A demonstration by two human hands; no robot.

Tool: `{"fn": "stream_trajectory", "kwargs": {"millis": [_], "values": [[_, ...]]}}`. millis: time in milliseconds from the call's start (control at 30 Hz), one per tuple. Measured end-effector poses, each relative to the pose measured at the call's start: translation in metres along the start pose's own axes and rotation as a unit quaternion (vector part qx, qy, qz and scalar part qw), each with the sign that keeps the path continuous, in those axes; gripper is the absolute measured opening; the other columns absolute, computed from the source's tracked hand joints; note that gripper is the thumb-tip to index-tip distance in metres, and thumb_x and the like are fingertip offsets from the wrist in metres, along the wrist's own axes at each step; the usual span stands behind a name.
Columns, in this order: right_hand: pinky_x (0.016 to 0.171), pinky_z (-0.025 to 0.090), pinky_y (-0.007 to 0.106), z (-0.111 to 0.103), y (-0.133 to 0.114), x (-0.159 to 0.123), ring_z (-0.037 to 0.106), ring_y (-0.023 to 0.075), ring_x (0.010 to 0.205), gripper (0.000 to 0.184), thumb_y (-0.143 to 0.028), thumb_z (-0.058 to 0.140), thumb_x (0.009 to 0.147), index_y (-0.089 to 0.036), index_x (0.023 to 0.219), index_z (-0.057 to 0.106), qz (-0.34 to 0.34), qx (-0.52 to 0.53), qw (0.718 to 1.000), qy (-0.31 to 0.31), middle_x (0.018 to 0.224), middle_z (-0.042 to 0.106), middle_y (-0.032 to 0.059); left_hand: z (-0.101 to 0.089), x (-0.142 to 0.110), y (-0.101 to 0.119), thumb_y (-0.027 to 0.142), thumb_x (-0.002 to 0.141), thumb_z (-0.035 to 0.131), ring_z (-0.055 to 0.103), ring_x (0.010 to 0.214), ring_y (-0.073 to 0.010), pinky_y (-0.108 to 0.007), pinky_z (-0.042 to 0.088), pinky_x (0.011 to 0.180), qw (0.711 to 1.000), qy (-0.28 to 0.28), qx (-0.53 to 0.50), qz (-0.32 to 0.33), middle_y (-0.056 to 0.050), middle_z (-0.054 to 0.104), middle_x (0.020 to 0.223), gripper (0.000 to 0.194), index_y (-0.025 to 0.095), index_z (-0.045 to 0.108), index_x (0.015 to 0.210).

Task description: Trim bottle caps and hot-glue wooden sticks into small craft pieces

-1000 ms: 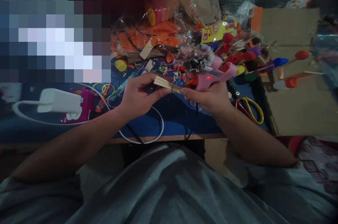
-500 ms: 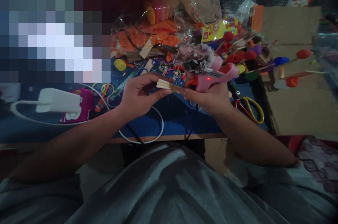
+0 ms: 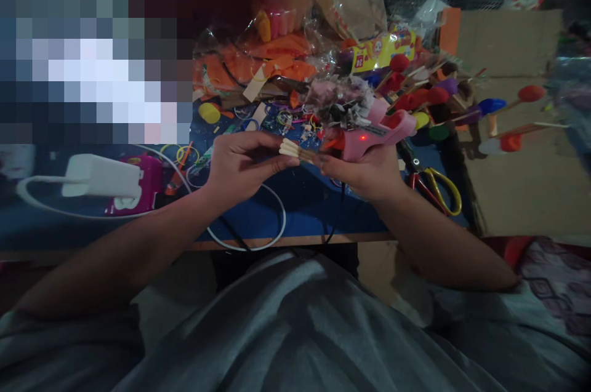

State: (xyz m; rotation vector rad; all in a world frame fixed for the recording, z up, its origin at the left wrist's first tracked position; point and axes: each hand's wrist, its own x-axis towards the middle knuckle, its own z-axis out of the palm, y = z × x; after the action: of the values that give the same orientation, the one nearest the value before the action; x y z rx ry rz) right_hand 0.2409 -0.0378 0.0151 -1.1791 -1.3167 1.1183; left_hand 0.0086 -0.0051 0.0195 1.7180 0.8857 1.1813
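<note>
My left hand [image 3: 244,164] is closed in a pinch on a small bundle of pale wooden sticks [image 3: 290,149], held above the front of the blue table. Their other ends reach the fingertips of my right hand [image 3: 369,170], whose thumb touches them. Lying in that same right hand is a pink hot glue gun [image 3: 362,141] with a lit red light; a black cord hangs below it. My fingers partly hide its grip. Just right of my right hand are scissors [image 3: 434,186] with one red and one yellow handle.
A white charger [image 3: 99,175] sits in a magenta socket block [image 3: 152,176] at left, its white cable [image 3: 284,213] looping toward the front edge. Rubber bands and scraps litter the table behind my hands. Several sticks with coloured ends [image 3: 492,107] lie at right beside cardboard [image 3: 530,176].
The stick bundle has turned slightly and its pale ends sit a little further right. My left hand has shifted slightly; the right hand and glue gun stay nearly in place.
</note>
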Motion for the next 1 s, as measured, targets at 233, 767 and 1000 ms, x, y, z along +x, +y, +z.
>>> {"fn": "stream_trajectory", "kwargs": {"millis": [233,767,1000], "values": [[0.061,0.061,0.037,0.002,-0.007,0.001,0.066,0.0172,0.064,0.042,-0.043,0.102,0.073,-0.024,0.094,0.071,-0.01,0.013,1.0,-0.007,0.075,0.067,-0.0004,-0.001,0.0,0.001,0.047,0.073,0.105,0.083,0.072,-0.0205,-0.032,0.069,0.065,1.0,-0.001,0.005,-0.016,-0.002,0.089,0.087,0.026,0.029,0.089,0.085],[0.056,0.058,0.033,0.002,-0.017,0.002,0.06,0.0139,0.056,0.044,-0.045,0.103,0.071,-0.025,0.085,0.067,-0.005,0.005,1.0,-0.011,0.067,0.067,-0.0023,-0.002,0.0,0.001,0.045,0.072,0.106,0.082,0.069,-0.0204,-0.033,0.068,0.062,0.999,-0.007,0.009,-0.034,-0.002,0.089,0.087,0.026,0.029,0.09,0.085],[0.057,0.059,0.034,0.002,-0.013,0.002,0.065,0.0164,0.061,0.045,-0.048,0.102,0.071,-0.025,0.086,0.066,-0.01,-0.001,1.0,-0.003,0.068,0.066,-0.0021,-0.002,-0.001,-0.001,0.049,0.074,0.104,0.083,0.071,-0.0217,-0.033,0.069,0.062,0.999,-0.011,0.02,-0.026,-0.005,0.089,0.087,0.03,0.026,0.09,0.088]]}}
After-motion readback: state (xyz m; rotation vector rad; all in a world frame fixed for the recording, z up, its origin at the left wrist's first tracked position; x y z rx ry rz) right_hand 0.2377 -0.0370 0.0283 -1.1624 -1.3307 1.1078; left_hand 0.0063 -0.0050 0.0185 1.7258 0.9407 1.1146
